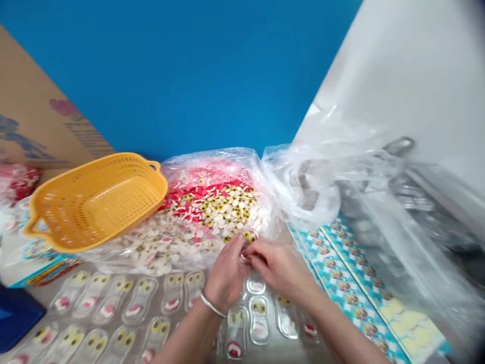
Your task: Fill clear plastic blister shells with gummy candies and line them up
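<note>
My left hand (228, 270), with a bracelet on the wrist, is closed on a small clear plastic blister shell (250, 235). Two yellow eye pieces show at the top of that shell. The fingers of my right hand (278, 268) pinch at its lower part, on a red-and-white mouth piece (243, 257) that they partly cover. Just beyond both hands, an open clear bag (267, 202) holds loose eye pieces (231, 207) and red mouth pieces (193, 194). Rows of similar filled shells (140, 300) lie on the table around and below my forearms.
A yellow perforated basket (98, 199) sits at the left, partly over the bag. Behind it stands a cardboard box (49, 111). Printed blue-and-white card sheets (341, 273) and clear plastic wrap with stacked shells (401, 217) lie on the right. A dark blue object (18, 316) is at lower left.
</note>
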{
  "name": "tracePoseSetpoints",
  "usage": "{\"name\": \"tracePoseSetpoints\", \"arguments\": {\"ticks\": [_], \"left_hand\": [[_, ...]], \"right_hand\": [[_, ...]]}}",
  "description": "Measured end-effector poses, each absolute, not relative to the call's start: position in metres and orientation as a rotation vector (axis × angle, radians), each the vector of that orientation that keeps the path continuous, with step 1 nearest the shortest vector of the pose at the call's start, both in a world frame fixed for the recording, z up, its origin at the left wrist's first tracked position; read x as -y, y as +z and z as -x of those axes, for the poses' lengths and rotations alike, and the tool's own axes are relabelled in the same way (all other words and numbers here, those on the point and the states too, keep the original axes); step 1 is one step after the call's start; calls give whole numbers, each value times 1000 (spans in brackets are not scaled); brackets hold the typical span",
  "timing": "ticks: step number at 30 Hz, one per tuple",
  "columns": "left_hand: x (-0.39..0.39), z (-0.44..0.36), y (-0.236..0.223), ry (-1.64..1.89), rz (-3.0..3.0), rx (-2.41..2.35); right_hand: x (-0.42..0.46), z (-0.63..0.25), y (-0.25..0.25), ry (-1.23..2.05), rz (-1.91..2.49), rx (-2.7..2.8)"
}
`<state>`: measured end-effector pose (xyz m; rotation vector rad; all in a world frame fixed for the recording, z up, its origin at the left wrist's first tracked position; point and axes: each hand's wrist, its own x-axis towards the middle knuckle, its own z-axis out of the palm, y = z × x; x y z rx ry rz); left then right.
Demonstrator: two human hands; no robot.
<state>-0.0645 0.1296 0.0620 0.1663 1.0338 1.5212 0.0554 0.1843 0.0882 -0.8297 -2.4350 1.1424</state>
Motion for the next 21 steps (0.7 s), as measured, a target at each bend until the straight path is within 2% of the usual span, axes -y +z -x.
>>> {"name": "tracePoseSetpoints", "arguments": {"ticks": [4, 7, 9, 13, 17, 21], "left_hand": [[-128, 37, 61, 1486, -162, -1004], [-130, 26, 59, 1410, -190, -1052], [-132, 22, 60, 1350, -162, -1106], [-137, 18, 66, 1292, -117, -1174], [-140, 19, 70, 1282, -124, -1221], [-140, 26, 69, 1303, -109, -1259]], "right_hand": [[-163, -76, 82, 721, 977, 2609], [-174, -103, 78, 733, 992, 2550], [-199, -125, 76, 732, 1081, 2379], [-281, -165, 67, 412, 1582, 2110], [-344, -179, 63, 416, 1659, 2079], [-341, -184, 68, 524, 1579, 2127]]}}
